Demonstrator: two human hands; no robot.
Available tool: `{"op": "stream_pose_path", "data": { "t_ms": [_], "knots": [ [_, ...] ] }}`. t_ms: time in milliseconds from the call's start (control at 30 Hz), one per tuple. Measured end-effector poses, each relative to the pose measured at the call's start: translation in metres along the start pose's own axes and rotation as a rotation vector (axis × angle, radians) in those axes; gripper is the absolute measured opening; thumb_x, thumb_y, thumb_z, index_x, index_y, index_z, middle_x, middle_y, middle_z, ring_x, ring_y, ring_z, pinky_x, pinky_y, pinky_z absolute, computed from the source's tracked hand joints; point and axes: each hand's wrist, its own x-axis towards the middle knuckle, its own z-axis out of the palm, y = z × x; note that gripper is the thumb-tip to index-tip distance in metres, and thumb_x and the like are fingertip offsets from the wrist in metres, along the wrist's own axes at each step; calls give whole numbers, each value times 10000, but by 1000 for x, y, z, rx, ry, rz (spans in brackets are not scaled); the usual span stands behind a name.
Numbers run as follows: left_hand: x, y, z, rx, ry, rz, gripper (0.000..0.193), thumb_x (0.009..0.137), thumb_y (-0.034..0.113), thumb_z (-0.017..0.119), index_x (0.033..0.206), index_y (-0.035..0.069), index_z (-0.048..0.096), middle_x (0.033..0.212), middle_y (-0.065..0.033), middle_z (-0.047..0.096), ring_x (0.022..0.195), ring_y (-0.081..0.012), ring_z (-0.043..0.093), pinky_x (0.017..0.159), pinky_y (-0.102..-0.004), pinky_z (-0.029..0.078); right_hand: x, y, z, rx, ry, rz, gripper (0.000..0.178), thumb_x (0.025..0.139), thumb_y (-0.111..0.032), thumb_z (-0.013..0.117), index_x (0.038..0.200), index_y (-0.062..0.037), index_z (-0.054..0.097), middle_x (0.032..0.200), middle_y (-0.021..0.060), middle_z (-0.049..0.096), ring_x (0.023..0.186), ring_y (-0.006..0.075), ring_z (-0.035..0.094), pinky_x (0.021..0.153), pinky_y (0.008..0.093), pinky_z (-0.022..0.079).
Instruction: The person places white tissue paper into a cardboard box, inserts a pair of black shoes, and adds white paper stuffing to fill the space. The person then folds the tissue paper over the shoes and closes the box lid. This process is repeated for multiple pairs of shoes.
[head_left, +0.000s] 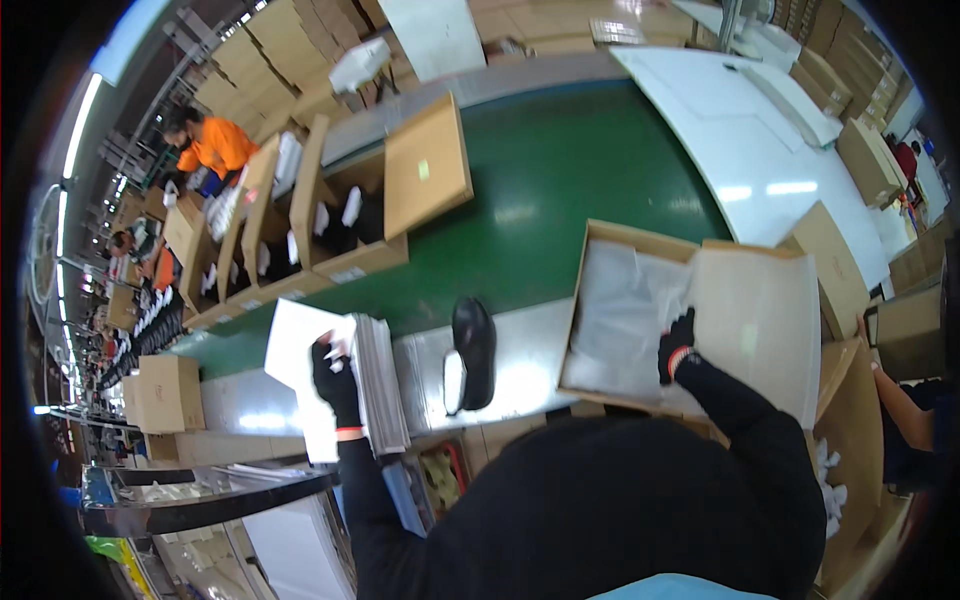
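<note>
My left hand (335,382), in a black glove with bare fingertips, grips a white sheet of paper (292,338) with bent fingers. The sheet lies askew over the left side of a thick paper stack (380,385). My right hand (680,347), gloved the same way, reaches into an open shoe box (577,345) with fingers stretched out on the pale wrapping paper (625,320) lining it. More translucent paper (755,320) spreads over the box's right side. Between my hands lies a black shoe (474,345) with a white insert (454,382) beside its toe or heel; I cannot tell which.
Several open boxes (345,268) with black shoes stand on the green belt (540,180) at left. A white table (760,170) is at far right. A worker in orange (220,145) is at far left; another person's arm (895,400) shows at right.
</note>
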Motion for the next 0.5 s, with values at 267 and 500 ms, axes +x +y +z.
{"op": "stream_pose_path", "data": {
  "t_ms": [267, 500],
  "knots": [
    [28, -167, -50, 1050, -152, -752, 1050, 601, 787, 648, 1183, -83, 572, 1139, -303, 601, 1175, -393, 535, 1023, -454, 390, -41, 14, -37, 378, 408, -72, 920, 542, -648, 716, 1249, -83, 550, 1152, 189, 582, 1199, 417, 442, 1018, 757, 50],
    [17, -187, -83, 354, -100, -569, 929, 640, 473, 820, 1222, -169, 485, 1226, -325, 549, 1178, -407, 522, 1006, -390, 404, -67, 14, -44, 521, 415, -96, 880, 586, -642, 693, 1260, -97, 541, 1171, 169, 580, 1229, 414, 432, 1011, 762, 60]
  ]
}}
